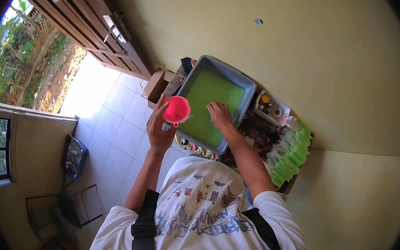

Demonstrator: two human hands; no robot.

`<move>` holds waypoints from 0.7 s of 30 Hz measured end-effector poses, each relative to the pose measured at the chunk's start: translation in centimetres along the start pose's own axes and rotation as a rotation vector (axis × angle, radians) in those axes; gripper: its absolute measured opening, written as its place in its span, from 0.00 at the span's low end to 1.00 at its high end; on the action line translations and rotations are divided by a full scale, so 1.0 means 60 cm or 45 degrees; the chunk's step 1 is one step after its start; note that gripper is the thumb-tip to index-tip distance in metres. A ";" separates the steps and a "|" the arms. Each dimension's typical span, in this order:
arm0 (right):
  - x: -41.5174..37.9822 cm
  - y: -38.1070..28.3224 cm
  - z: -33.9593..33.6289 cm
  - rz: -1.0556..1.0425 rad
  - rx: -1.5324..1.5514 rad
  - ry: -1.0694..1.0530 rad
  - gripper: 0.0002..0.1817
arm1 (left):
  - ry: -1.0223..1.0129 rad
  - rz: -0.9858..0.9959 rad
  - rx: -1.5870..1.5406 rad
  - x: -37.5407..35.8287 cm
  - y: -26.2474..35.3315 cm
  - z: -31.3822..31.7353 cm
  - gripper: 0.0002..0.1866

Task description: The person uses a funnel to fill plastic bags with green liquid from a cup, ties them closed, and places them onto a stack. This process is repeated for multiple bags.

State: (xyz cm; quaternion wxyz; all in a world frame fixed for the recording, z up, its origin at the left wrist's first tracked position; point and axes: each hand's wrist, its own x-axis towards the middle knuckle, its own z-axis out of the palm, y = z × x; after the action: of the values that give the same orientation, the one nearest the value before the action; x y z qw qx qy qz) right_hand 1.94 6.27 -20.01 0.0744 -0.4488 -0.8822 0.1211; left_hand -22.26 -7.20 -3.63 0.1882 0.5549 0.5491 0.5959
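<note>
A pink-red funnel (176, 109) is in my left hand (157, 129), its wide mouth turned up toward me. Something small and pale shows under the funnel beside my fingers, too small to name. In front of me a grey tub (248, 97) holds bright green liquid (214, 89). My right hand (219, 116) is over the tub, close to the liquid, with its fingers drawn together. Whatever those fingers hold, if anything, is hidden. The funnel is at the tub's left edge.
To the tub's right sits a white basket (284, 108) with small bottles and a roll of tape. Several bright green-and-clear packets (293, 155) lie beyond it on dark patterned cloth (255, 133). A cardboard box (155, 86) stands left, near an open wooden door (92, 18).
</note>
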 end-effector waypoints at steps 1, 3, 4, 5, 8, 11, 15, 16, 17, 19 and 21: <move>-0.004 -0.008 0.004 -0.031 0.027 0.035 0.32 | 0.006 -0.013 -0.003 -0.002 -0.003 -0.002 0.41; -0.010 -0.031 -0.005 -0.002 0.189 0.081 0.35 | 0.011 -0.016 -0.017 -0.008 -0.010 -0.003 0.41; -0.013 -0.049 -0.035 0.058 0.319 0.090 0.36 | 0.009 -0.014 -0.026 -0.010 -0.011 -0.002 0.41; -0.018 -0.063 -0.060 0.124 0.448 0.102 0.38 | 0.002 -0.018 -0.025 -0.010 -0.010 -0.002 0.41; -0.039 -0.071 -0.085 0.141 0.676 0.416 0.49 | -0.035 -0.004 -0.037 -0.003 -0.002 0.007 0.42; -0.072 -0.082 -0.149 0.257 0.998 0.511 0.47 | -0.082 0.028 -0.058 0.006 0.008 0.023 0.42; -0.126 -0.080 -0.257 0.276 1.002 0.717 0.48 | -0.162 0.058 -0.123 0.014 0.024 0.069 0.43; -0.139 -0.077 -0.287 0.232 0.896 0.786 0.48 | -0.183 0.071 -0.139 0.014 0.029 0.083 0.43; -0.152 -0.071 -0.318 0.188 0.787 0.851 0.48 | -0.223 0.090 -0.122 0.014 0.034 0.098 0.43; -0.181 -0.063 -0.375 0.160 0.672 0.918 0.48 | -0.297 0.125 -0.087 0.016 0.057 0.128 0.44; -0.211 -0.055 -0.430 0.129 0.518 0.934 0.48 | -0.349 0.158 -0.128 0.016 0.082 0.162 0.44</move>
State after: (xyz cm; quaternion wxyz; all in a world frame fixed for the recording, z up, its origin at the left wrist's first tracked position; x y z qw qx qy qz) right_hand 12.99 -2.07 5.40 0.4647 -0.4810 -0.7322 0.1286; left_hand -12.24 -3.70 -1.08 0.2519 0.6539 0.4524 0.5517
